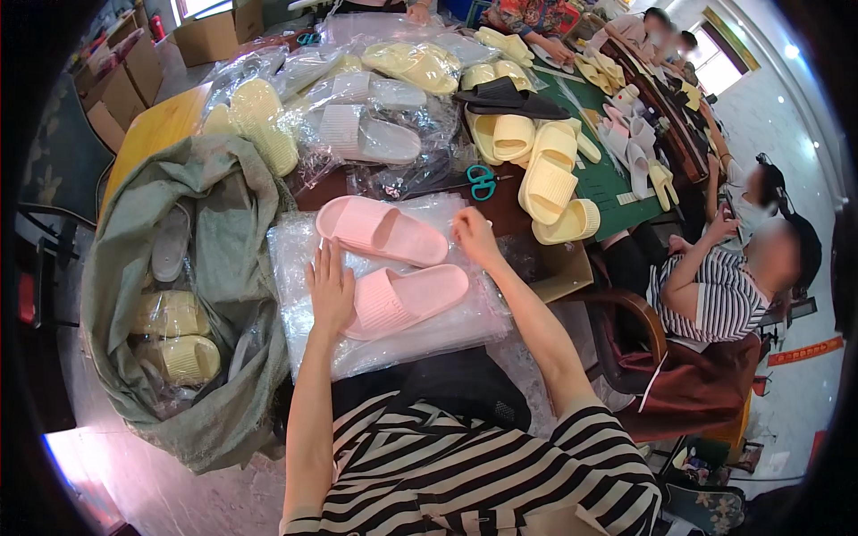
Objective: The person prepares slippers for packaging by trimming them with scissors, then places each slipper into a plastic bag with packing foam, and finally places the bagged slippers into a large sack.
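Two pink slide slippers lie side by side on a stack of clear plastic bags (pixel 299 313) in front of me. The farther slipper (pixel 416 239) and the nearer slipper (pixel 438 290) both point their open ends to the right. My left hand (pixel 331 290) is open, its fingers stretched flat at the left ends of the slippers, touching them. At the far right corner of the bags, just past the farther slipper's open end, my right hand (pixel 474 236) is closed, its bent fingers pinching the plastic bag's edge. Part of that grip is hidden.
Left of me, a green cloth sack (pixel 112 313) holds bagged slippers. Bagged grey and yellow slippers (pixel 371 134) pile up beyond the bags, beside teal-handled scissors (pixel 481 182). Loose yellow slippers (pixel 547 183) cover the table to the right. A seated person in stripes (pixel 715 290) is near a chair (pixel 688 384).
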`<action>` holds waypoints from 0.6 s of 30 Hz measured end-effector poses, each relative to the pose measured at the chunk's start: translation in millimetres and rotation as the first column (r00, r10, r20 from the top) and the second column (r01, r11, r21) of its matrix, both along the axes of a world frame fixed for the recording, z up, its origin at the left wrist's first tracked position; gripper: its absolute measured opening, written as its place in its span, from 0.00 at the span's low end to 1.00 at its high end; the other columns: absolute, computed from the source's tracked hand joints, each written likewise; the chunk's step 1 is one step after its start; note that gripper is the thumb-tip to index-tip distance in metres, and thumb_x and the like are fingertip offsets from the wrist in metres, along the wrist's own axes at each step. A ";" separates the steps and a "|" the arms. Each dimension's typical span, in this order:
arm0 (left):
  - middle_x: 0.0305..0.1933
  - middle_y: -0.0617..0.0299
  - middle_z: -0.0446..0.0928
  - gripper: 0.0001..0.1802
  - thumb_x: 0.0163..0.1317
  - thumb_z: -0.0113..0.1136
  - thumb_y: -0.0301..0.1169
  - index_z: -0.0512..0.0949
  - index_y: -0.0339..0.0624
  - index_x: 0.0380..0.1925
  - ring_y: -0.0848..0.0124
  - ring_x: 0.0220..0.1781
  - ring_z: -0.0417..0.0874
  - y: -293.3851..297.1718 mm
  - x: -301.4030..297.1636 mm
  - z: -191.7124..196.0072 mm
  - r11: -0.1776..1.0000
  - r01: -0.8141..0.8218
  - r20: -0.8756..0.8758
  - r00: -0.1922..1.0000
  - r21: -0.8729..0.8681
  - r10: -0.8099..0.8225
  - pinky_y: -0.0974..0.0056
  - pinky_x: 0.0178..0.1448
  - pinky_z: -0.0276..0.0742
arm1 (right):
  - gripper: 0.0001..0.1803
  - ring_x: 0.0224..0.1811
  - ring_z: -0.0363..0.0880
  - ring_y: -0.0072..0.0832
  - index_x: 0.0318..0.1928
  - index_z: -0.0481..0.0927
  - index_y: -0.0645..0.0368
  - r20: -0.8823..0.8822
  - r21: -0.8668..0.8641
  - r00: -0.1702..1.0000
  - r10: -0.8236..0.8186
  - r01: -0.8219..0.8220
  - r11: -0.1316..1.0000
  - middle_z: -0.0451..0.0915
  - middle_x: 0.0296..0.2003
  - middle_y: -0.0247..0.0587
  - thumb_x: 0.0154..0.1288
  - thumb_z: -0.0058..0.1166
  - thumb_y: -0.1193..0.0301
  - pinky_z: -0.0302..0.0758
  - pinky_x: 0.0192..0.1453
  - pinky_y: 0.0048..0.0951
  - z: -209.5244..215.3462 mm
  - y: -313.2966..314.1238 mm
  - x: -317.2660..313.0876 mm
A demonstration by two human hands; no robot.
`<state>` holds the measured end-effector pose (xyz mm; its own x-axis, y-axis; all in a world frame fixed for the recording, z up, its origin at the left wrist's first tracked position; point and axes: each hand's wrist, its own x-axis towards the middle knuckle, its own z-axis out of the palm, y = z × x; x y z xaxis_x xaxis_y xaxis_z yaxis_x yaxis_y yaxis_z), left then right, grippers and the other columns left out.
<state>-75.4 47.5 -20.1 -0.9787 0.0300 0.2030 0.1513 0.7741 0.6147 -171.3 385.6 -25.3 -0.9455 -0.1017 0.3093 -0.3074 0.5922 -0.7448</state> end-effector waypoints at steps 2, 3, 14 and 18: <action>0.78 0.48 0.52 0.36 0.69 0.44 0.38 0.51 0.47 0.76 0.51 0.80 0.49 -10.1 5.2 -7.3 1.000 -0.018 0.004 1.000 -0.025 0.018 0.45 0.80 0.36 | 0.04 0.28 0.78 0.21 0.41 0.73 0.62 0.227 -0.144 0.964 -0.137 0.173 0.974 0.79 0.30 0.38 0.71 0.48 0.75 0.78 0.32 0.27 -1.1 7.5 0.8; 0.78 0.48 0.52 0.36 0.69 0.44 0.38 0.51 0.47 0.76 0.51 0.80 0.49 -14.8 8.5 -10.8 0.999 -0.022 0.008 1.000 -0.028 0.023 0.45 0.80 0.36 | 0.05 0.28 0.79 0.22 0.41 0.74 0.63 0.249 -0.176 0.939 -0.237 0.284 0.943 0.79 0.30 0.39 0.71 0.48 0.74 0.79 0.33 0.27 -1.2 12.1 0.4; 0.80 0.49 0.49 0.36 0.69 0.45 0.38 0.50 0.48 0.77 0.52 0.81 0.47 -10.7 2.9 -11.8 0.999 -0.020 0.019 1.000 -0.042 0.021 0.45 0.80 0.35 | 0.07 0.43 0.82 0.52 0.34 0.79 0.63 0.245 0.206 0.868 -0.431 0.388 0.898 0.82 0.35 0.55 0.65 0.52 0.71 0.78 0.47 0.47 -29.0 73.4 -16.0; 0.80 0.49 0.49 0.37 0.69 0.45 0.38 0.50 0.48 0.77 0.52 0.81 0.47 -7.4 -1.5 -10.9 1.000 -0.007 0.012 1.000 -0.026 0.007 0.44 0.80 0.35 | 0.07 0.31 0.84 0.45 0.38 0.78 0.61 0.013 0.473 0.902 -0.432 0.375 0.797 0.82 0.32 0.50 0.66 0.56 0.69 0.79 0.44 0.42 -22.7 71.2 -14.7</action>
